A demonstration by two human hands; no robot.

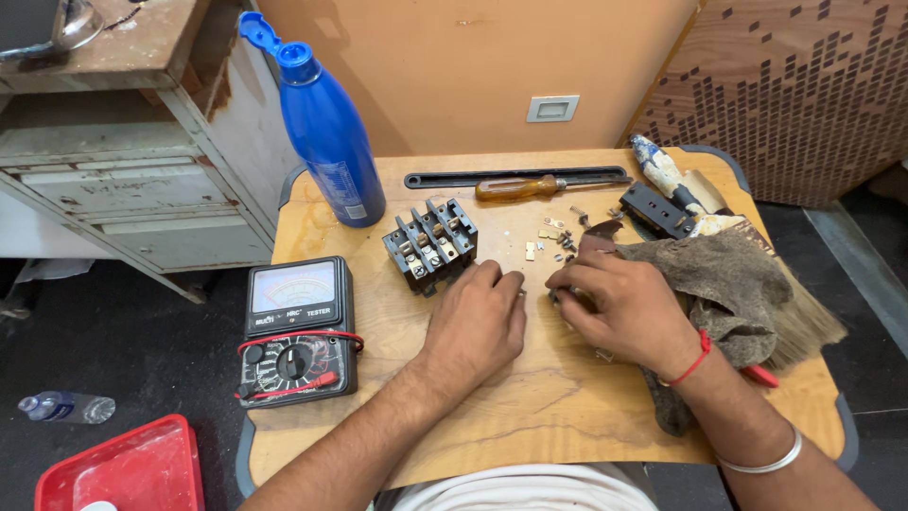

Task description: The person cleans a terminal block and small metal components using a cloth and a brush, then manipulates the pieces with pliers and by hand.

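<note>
My left hand (pixel 479 317) rests palm down on the wooden board (pixel 530 407), fingers curled, just below a dark grey contactor block (pixel 430 243) with several screw terminals. My right hand (pixel 619 305) lies beside it with fingers pinched on a small metal part whose shape I cannot make out. Whether the left fingers hold anything is hidden. Small loose metal contacts and screws (pixel 553 237) lie scattered just beyond both hands.
A black analog multimeter (pixel 298 331) with red leads sits at the board's left. A blue bottle (pixel 326 123) stands behind it. A screwdriver (pixel 515 187), a black bar (pixel 515 176), a black cover piece (pixel 657 210), a brown rag (pixel 724 284) and a brush (pixel 667 170) lie at the right. A red tray (pixel 128 468) is on the floor.
</note>
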